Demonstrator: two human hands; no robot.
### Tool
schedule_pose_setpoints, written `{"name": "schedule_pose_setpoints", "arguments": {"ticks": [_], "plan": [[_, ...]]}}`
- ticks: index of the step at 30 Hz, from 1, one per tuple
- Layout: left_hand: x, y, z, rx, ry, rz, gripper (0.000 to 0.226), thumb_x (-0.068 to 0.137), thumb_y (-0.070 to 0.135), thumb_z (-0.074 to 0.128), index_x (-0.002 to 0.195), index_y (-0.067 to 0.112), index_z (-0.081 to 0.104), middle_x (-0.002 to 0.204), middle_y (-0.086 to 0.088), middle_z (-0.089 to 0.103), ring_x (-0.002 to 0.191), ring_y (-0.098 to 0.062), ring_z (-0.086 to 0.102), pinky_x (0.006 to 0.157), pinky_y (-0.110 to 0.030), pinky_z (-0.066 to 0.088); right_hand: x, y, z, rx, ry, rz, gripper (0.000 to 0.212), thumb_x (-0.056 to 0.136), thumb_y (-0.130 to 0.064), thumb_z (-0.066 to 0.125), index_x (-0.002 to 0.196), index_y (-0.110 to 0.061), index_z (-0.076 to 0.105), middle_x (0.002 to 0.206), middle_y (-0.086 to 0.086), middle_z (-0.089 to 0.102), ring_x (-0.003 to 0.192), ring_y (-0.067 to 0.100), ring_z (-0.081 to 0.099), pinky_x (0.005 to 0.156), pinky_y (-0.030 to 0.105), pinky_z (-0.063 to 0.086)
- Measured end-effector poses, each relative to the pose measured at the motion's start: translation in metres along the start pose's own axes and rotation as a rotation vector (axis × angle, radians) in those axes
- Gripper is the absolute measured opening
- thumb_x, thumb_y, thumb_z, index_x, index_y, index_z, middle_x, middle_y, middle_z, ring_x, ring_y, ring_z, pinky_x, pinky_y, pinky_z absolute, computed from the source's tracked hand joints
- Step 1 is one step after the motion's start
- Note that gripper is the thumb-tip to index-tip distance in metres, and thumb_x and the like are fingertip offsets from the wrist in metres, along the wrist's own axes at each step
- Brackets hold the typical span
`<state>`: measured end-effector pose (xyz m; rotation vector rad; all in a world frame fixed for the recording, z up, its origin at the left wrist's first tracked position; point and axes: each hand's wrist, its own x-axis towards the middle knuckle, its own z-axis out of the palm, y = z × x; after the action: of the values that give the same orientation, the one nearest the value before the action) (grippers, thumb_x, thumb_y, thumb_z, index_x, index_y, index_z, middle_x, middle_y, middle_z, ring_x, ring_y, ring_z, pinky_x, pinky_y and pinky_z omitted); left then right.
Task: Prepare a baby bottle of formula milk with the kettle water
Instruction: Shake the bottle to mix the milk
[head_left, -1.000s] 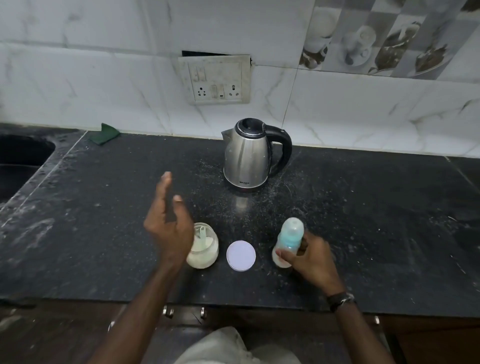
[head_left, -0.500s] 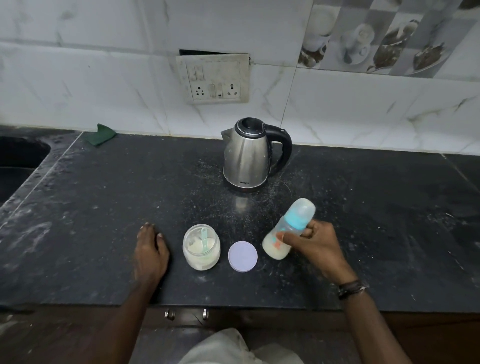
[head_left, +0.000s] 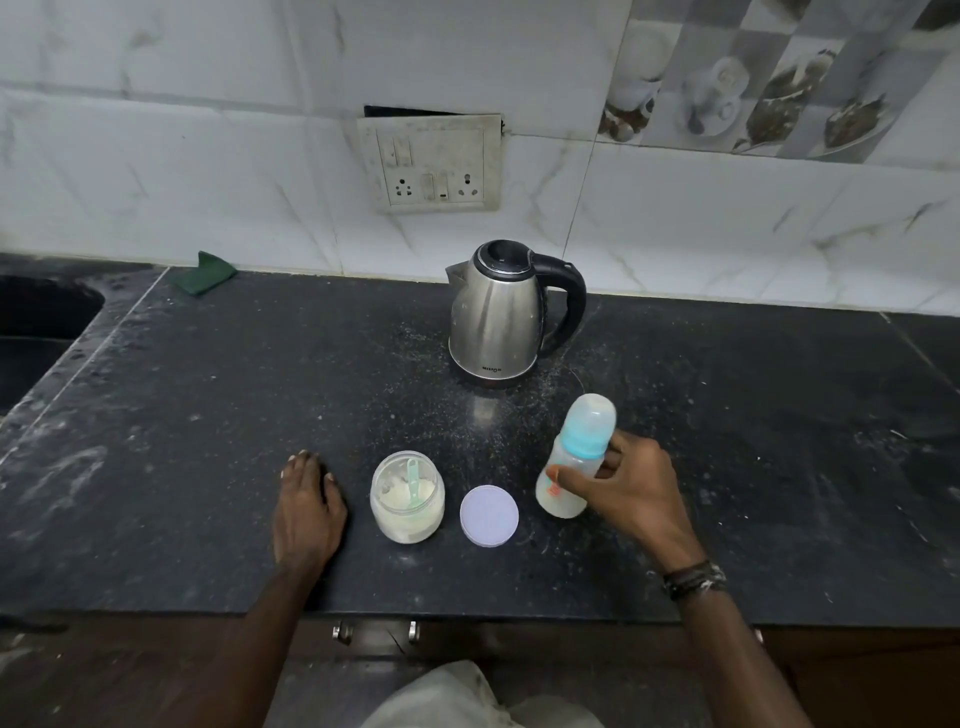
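The right hand (head_left: 631, 496), closed round the capped baby bottle (head_left: 574, 460), has tilted it rightward off upright near the lid (head_left: 489, 515), seemingly mixing, while the left hand (head_left: 307, 506) now rests flat and empty

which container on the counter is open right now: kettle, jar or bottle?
The powder jar, beside the left hand: its lid lies flat on the counter and a scoop shows inside. The kettle has its lid down; the bottle in the right hand is capped.

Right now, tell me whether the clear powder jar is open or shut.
Open. The clear jar of white powder has no lid; a green scoop shows inside, and its round white lid lies beside it on the counter.
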<state>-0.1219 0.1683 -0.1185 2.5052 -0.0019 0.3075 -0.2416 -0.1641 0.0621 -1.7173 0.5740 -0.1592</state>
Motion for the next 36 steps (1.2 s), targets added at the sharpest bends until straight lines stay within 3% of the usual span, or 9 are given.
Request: {"name": "schedule_pose_setpoints", "arguments": {"ticks": [3, 7, 10, 13, 17, 19, 22, 32, 36], "plan": [[-0.001, 0.000, 0.000, -0.002, -0.011, -0.010, 0.035, 0.096, 0.004, 0.054, 0.128, -0.011, 0.056, 0.139, -0.031, 0.052, 0.133, -0.045, 0.046, 0.115, -0.053, 0.035, 0.000, 0.003, 0.000, 0.029, -0.072, -0.004, 0.035, 0.072, -0.016, 0.088, 0.103, -0.008, 0.075, 0.092, 0.005, 0.080, 0.088, 0.022, 0.077, 0.080, 0.041, 0.063], [-0.001, -0.002, -0.001, -0.002, -0.010, 0.003, 0.034, 0.095, 0.002, 0.055, 0.126, -0.011, 0.057, 0.138, -0.032, 0.053, 0.132, -0.046, 0.047, 0.114, -0.054, 0.036, -0.002, -0.001, -0.004, 0.062, -0.063, 0.016, 0.043, 0.063, -0.034, 0.091, 0.099, -0.016, 0.076, 0.090, 0.000, 0.080, 0.081, 0.010, 0.076, 0.071, 0.031, 0.061], [0.000, -0.002, 0.000, -0.005, -0.008, 0.014, 0.029, 0.094, 0.001, 0.056, 0.121, -0.010, 0.059, 0.136, -0.031, 0.054, 0.130, -0.046, 0.048, 0.111, -0.056, 0.038, -0.003, 0.000, -0.005, 0.106, -0.070, 0.009, 0.030, 0.073, -0.013, 0.087, 0.100, -0.007, 0.075, 0.095, 0.011, 0.079, 0.083, 0.016, 0.077, 0.074, 0.032, 0.063], [0.000, -0.003, 0.000, 0.000, -0.017, 0.005, 0.030, 0.095, 0.003, 0.055, 0.122, -0.009, 0.058, 0.137, -0.031, 0.053, 0.131, -0.046, 0.047, 0.111, -0.056, 0.038, -0.006, -0.003, -0.007, 0.115, -0.055, 0.024, 0.036, 0.067, -0.027, 0.091, 0.099, -0.015, 0.077, 0.089, -0.001, 0.080, 0.081, 0.009, 0.076, 0.072, 0.029, 0.061], [-0.001, -0.002, -0.002, 0.004, -0.022, 0.008, 0.031, 0.095, 0.003, 0.056, 0.123, -0.010, 0.058, 0.137, -0.032, 0.053, 0.132, -0.046, 0.047, 0.112, -0.055, 0.037, -0.007, 0.002, -0.008, 0.063, -0.078, -0.039, 0.033, 0.073, -0.016, 0.088, 0.102, -0.008, 0.075, 0.094, 0.005, 0.080, 0.089, 0.021, 0.077, 0.077, 0.037, 0.062], [-0.002, -0.001, -0.003, 0.002, -0.019, 0.008, 0.030, 0.094, 0.002, 0.056, 0.122, -0.010, 0.058, 0.137, -0.032, 0.053, 0.131, -0.046, 0.047, 0.112, -0.055, 0.037, -0.008, -0.002, -0.010, 0.063, -0.070, -0.014, 0.036, 0.069, -0.022, 0.090, 0.101, -0.014, 0.076, 0.090, -0.002, 0.080, 0.085, 0.014, 0.077, 0.073, 0.032, 0.061], [-0.002, 0.001, -0.003, -0.007, -0.011, 0.021, 0.028, 0.094, 0.001, 0.057, 0.119, -0.010, 0.059, 0.134, -0.032, 0.055, 0.129, -0.046, 0.049, 0.111, -0.056, 0.038, -0.009, -0.002, -0.013, 0.130, -0.094, -0.026, 0.021, 0.077, -0.008, 0.083, 0.097, -0.005, 0.075, 0.088, 0.008, 0.080, 0.090, 0.028, 0.076, 0.070, 0.031, 0.062], [-0.002, -0.002, -0.003, -0.005, -0.022, 0.014, 0.031, 0.095, 0.003, 0.056, 0.123, -0.009, 0.058, 0.138, -0.031, 0.052, 0.133, -0.046, 0.045, 0.112, -0.055, 0.037, -0.010, -0.015, -0.019, 0.302, -0.033, -0.027, 0.017, 0.082, -0.010, 0.077, 0.096, -0.004, 0.073, 0.089, 0.010, 0.079, 0.081, 0.020, 0.077, 0.062, 0.025, 0.061], [-0.002, 0.000, -0.004, -0.013, -0.024, 0.016, 0.031, 0.095, 0.003, 0.056, 0.123, -0.009, 0.058, 0.138, -0.031, 0.052, 0.133, -0.046, 0.046, 0.113, -0.054, 0.036, -0.012, -0.016, -0.029, 0.405, -0.052, -0.018, 0.035, 0.073, -0.024, 0.079, 0.099, -0.003, 0.072, 0.088, 0.009, 0.079, 0.077, 0.019, 0.076, 0.060, 0.025, 0.060]]}}
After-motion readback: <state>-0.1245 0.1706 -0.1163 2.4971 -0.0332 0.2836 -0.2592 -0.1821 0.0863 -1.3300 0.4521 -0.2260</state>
